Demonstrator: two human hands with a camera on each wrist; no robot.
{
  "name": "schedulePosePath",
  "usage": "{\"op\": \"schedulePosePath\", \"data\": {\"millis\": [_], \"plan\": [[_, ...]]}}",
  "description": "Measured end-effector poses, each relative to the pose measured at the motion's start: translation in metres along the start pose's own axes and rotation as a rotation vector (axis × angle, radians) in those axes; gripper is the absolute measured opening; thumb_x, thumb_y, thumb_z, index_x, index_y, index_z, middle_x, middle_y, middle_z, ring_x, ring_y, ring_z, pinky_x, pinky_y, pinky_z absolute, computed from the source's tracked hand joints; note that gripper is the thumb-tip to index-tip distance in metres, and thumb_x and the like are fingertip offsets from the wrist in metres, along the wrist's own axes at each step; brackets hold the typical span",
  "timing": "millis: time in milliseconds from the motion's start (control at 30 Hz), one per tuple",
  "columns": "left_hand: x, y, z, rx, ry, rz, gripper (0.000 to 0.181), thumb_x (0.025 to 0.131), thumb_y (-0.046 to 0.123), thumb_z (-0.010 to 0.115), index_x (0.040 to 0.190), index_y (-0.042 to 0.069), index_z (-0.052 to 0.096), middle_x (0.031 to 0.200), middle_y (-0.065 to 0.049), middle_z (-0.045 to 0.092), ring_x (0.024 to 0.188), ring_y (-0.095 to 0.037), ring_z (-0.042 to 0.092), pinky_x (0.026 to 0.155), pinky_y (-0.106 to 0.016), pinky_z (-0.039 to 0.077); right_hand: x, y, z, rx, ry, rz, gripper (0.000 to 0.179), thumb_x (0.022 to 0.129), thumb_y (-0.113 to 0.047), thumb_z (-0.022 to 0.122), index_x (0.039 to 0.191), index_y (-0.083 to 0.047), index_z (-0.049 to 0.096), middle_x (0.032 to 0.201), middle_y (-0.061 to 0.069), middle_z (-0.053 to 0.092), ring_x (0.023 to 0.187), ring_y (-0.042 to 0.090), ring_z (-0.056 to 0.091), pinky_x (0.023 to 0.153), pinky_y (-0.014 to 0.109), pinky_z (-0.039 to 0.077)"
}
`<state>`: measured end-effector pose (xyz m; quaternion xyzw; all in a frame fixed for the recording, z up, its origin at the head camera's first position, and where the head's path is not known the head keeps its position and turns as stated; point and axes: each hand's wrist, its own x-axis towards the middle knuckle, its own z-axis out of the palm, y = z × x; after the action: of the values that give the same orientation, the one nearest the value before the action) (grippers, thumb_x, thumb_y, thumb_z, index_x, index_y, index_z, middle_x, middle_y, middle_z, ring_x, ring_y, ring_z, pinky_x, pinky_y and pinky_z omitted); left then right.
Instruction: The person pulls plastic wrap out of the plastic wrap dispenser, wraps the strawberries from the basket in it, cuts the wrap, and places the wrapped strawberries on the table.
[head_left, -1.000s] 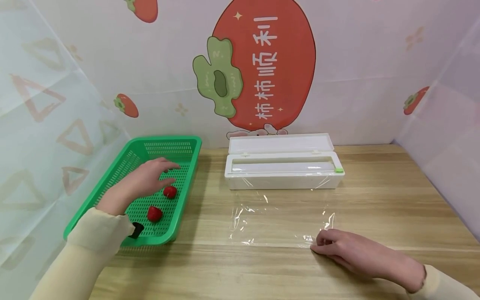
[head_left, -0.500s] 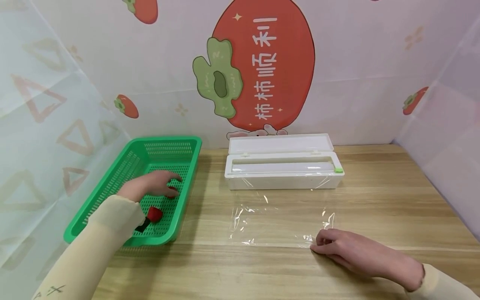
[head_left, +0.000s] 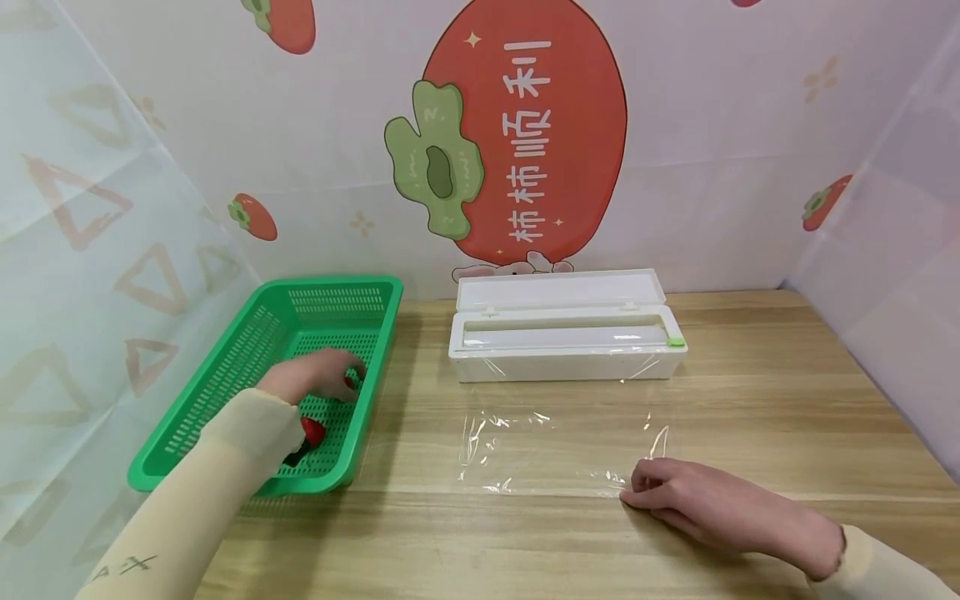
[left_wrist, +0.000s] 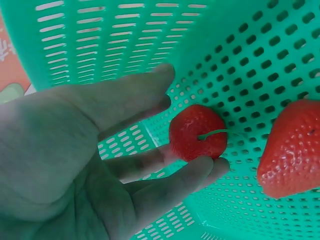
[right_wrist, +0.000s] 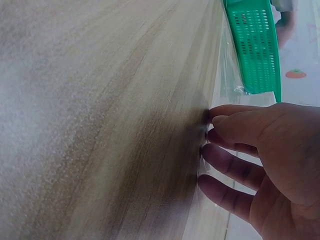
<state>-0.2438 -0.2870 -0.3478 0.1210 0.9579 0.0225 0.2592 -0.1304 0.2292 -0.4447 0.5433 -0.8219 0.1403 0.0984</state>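
Pale printed walls [head_left: 337,125] line our wooden table [head_left: 420,542]; in the basket [head_left: 363,408] at left, our left hand [head_left: 318,375], fingers parted, touches a cherry [left_wrist: 195,125], while our right hand [head_left: 708,504] pinches film [head_left: 555,454] at its near right corner.

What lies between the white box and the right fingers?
A sheet of clear film, over the wooden table; the head view shows it.

Load is carried by a wood-grain table [head_left: 540,554]. Green basket [head_left: 337,298] is seated at 10 o'clock, white box [head_left: 555,367] at 12 with lid [head_left: 558,290] opened. Clear film [head_left: 555,454] is laid from box front toward 6.
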Motion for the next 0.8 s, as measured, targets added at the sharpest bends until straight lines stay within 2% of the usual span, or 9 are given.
{"op": "schedulePosePath", "data": {"millis": [200, 333, 467, 600, 700, 800], "plan": [[0.004, -0.002, 0.003, 0.022, -0.014, -0.033, 0.032, 0.09, 0.017, 0.072, 0.119, 0.006, 0.067, 0.118, -0.015, 0.066, 0.105, -0.028, 0.061, 0.087, -0.047, 0.054, -0.001, -0.001, 0.0, -0.003, -0.01, 0.009, 0.031, 0.082, -0.01, 0.075, 0.107, -0.028, 0.071, 0.103, -0.015, 0.054, 0.09, -0.004, 0.052, 0.081, 0.011, 0.044], [0.007, -0.004, 0.004, 0.018, -0.017, -0.037, 0.023, 0.09, 0.013, 0.071, 0.112, 0.009, 0.067, 0.108, -0.011, 0.065, 0.093, -0.023, 0.058, 0.078, -0.039, 0.052, -0.001, -0.001, 0.0, 0.002, -0.016, 0.011, 0.03, 0.083, -0.01, 0.075, 0.107, -0.028, 0.071, 0.103, -0.015, 0.053, 0.09, -0.004, 0.052, 0.08, 0.011, 0.043], [0.009, -0.007, 0.005, 0.002, -0.022, -0.028, 0.017, 0.091, 0.01, 0.069, 0.108, 0.01, 0.066, 0.099, -0.008, 0.062, 0.085, -0.021, 0.052, 0.071, -0.033, 0.046, -0.002, -0.001, 0.0, 0.006, -0.019, 0.016, 0.029, 0.084, -0.011, 0.074, 0.107, -0.028, 0.071, 0.103, -0.015, 0.053, 0.09, -0.004, 0.051, 0.08, 0.01, 0.042], [0.01, -0.011, 0.006, 0.009, -0.019, -0.009, 0.013, 0.095, 0.008, 0.062, 0.108, 0.011, 0.065, 0.102, -0.008, 0.063, 0.086, -0.022, 0.052, 0.072, -0.033, 0.047, -0.002, -0.001, 0.0, 0.01, -0.019, 0.017, 0.029, 0.085, -0.01, 0.074, 0.108, -0.027, 0.071, 0.103, -0.015, 0.053, 0.091, -0.004, 0.052, 0.08, 0.01, 0.043], [0.013, -0.014, 0.007, 0.015, 0.007, 0.008, 0.011, 0.098, 0.009, 0.058, 0.107, 0.011, 0.064, 0.103, -0.008, 0.063, 0.086, -0.022, 0.052, 0.073, -0.035, 0.046, -0.001, -0.001, 0.0, 0.013, -0.017, 0.016, 0.03, 0.084, -0.01, 0.074, 0.108, -0.026, 0.072, 0.103, -0.015, 0.054, 0.09, -0.004, 0.052, 0.081, 0.01, 0.043], [0.016, -0.016, 0.006, 0.02, 0.064, 0.043, 0.009, 0.098, 0.008, 0.057, 0.104, 0.009, 0.064, 0.1, -0.009, 0.063, 0.086, -0.023, 0.052, 0.075, -0.037, 0.047, -0.001, -0.001, 0.0, 0.015, -0.016, 0.015, 0.03, 0.084, -0.009, 0.074, 0.108, -0.026, 0.072, 0.102, -0.015, 0.054, 0.09, -0.004, 0.053, 0.08, 0.01, 0.043]]}}
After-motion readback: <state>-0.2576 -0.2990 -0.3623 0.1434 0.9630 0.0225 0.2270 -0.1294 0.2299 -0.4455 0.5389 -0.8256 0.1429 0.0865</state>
